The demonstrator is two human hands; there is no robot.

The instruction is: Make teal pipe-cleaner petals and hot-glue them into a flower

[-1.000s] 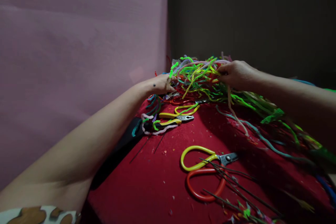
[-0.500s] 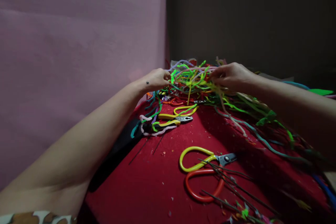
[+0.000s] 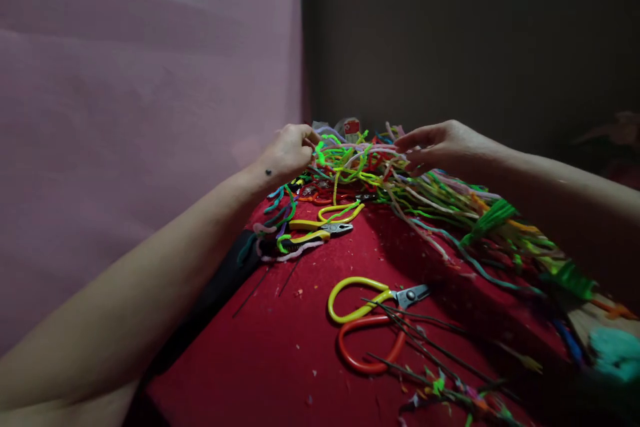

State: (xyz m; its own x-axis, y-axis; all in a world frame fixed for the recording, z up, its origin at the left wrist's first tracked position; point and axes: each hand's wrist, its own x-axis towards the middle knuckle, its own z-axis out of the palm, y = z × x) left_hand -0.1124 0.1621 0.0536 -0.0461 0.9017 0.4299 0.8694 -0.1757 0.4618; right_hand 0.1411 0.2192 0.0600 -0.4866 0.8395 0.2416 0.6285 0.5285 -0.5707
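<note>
A tangled heap of bright pipe cleaners [image 3: 355, 160], in green, yellow, pink and lilac, lies at the far end of the red-covered table. At its left edge is my left hand [image 3: 295, 147], fingers curled in a pinch around green and lilac strands; the fingertips are partly hidden. My right hand [image 3: 435, 143] reaches in from the other side, its fingers stretched out and the thumb apart, touching pink strands. Below the heap rest yellow-handled pliers [image 3: 325, 230]. Nearer to me are scissors [image 3: 377, 320] with one yellow and one red handle loop.
Dark thin wire stems [image 3: 440, 340] lie across the scissors. Bundled pipe cleaners [image 3: 490, 220] run along the right side, near a turquoise fuzzy piece [image 3: 615, 350]. Small scraps dot the red cloth [image 3: 250, 360]. A pink wall [image 3: 150, 93] stands close on the left.
The view has shifted slightly, so the tools appear further left and more bundles show at right. My right hand's fingers have spread and sit at the heap's right edge.
</note>
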